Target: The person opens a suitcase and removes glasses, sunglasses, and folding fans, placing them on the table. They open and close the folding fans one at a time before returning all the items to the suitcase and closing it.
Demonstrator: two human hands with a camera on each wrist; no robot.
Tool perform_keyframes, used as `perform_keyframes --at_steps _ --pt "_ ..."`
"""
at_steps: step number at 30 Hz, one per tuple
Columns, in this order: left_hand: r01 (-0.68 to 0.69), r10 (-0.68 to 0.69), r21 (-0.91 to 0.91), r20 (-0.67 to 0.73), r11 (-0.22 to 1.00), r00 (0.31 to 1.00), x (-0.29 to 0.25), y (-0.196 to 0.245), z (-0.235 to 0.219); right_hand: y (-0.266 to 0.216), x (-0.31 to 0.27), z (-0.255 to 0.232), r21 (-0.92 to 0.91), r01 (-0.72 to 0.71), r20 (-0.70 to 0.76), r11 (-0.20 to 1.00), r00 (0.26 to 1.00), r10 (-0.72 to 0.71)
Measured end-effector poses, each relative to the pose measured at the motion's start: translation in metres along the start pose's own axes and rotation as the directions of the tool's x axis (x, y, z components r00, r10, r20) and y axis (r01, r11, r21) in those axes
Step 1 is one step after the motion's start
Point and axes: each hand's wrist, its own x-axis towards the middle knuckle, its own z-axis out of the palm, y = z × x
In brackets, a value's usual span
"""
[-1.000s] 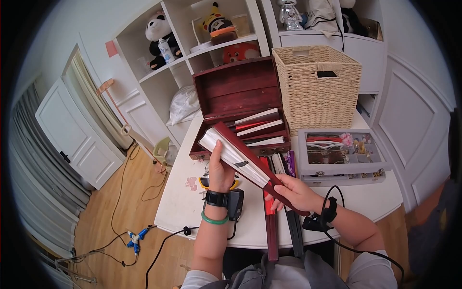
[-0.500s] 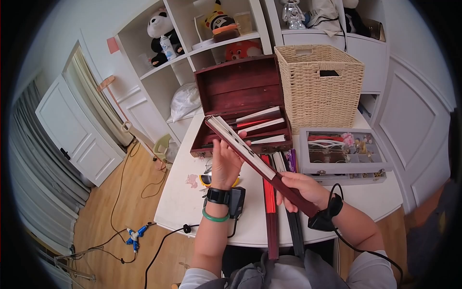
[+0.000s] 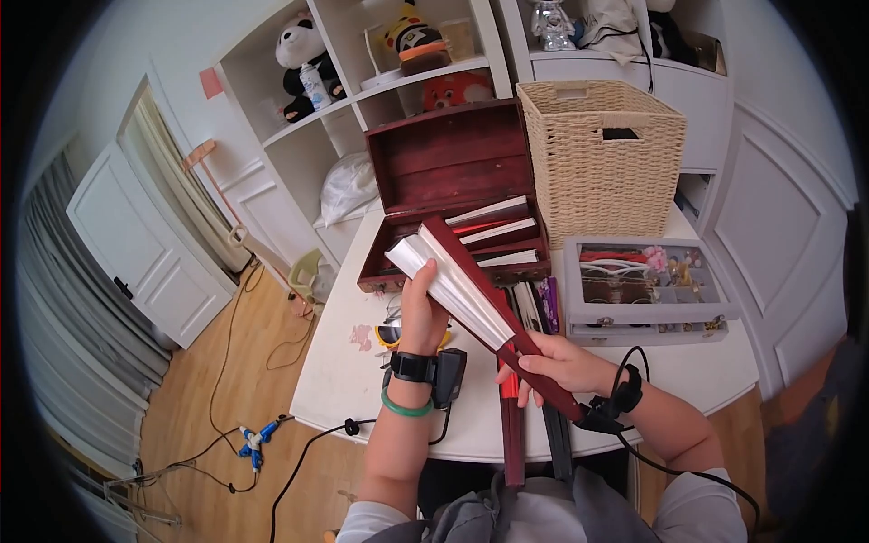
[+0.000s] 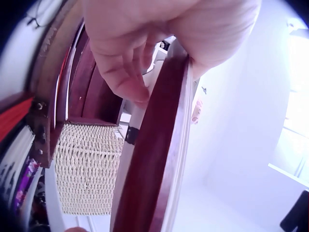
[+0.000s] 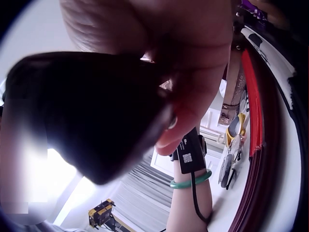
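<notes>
At the centre of the head view, a long folding fan with dark red lacquered wooden guards and pleated white paper leaves slants from the upper left down to the lower right, partly splayed at its upper end. The left hand has its fingers curled round the white leaves near that top, thumb lying along the pleats; from the left wrist view the smooth red guard runs between thumb and fingers. The right hand grips the narrow pivot end, fingers wrapped closed around it. Behind the fan, in the upper middle of the frame, an open dark red wooden case with a hinged lid holds more folded fans with white and red edges. To its right stands a square basket of pale woven wicker, and below that a grey compartmented jewellery tray. All rest on a smooth round white table.
</notes>
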Motion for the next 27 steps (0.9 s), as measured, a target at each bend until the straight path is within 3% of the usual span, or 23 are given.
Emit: perform_keyframes --at_steps 9,15,18,21,23,24,25,27 --pt "-0.012 0.012 0.014 -0.005 1.000 1.000 0.004 -0.003 -0.006 0.003 0.002 -0.001 -0.002 0.007 0.089 1.000 0.996 -0.007" --pt "0.050 -0.050 0.006 -0.019 0.999 0.999 -0.007 0.004 0.014 -0.001 -0.001 0.000 0.068 -0.048 0.164 0.997 0.986 0.036" --pt "0.016 -0.014 0.024 -0.080 1.000 0.997 -0.002 -0.002 0.002 -0.003 0.000 -0.001 0.067 -0.116 0.142 0.991 0.984 0.106" --pt "-0.076 0.096 0.130 -0.160 0.989 0.982 0.002 -0.006 -0.002 -0.005 0.001 0.002 -0.009 -0.093 0.036 0.996 0.995 0.093" --pt "-0.068 0.121 0.227 -0.229 0.972 0.966 0.004 -0.008 -0.004 -0.010 -0.004 0.014 -0.506 -0.063 -0.176 0.860 0.984 -0.031" --pt "-0.053 0.152 0.320 -0.294 0.946 0.944 0.004 -0.009 -0.004 0.018 0.004 0.005 -0.731 0.158 -0.147 0.664 0.914 -0.379" --pt "-0.052 0.151 0.321 -0.293 0.946 0.944 0.004 -0.008 -0.002 0.016 0.003 0.005 -0.730 0.158 -0.148 0.665 0.913 -0.380" --pt "-0.108 0.134 0.203 -0.119 0.973 0.984 0.000 -0.005 0.005 0.010 0.001 0.005 -0.589 0.021 -0.251 0.808 0.946 -0.208"
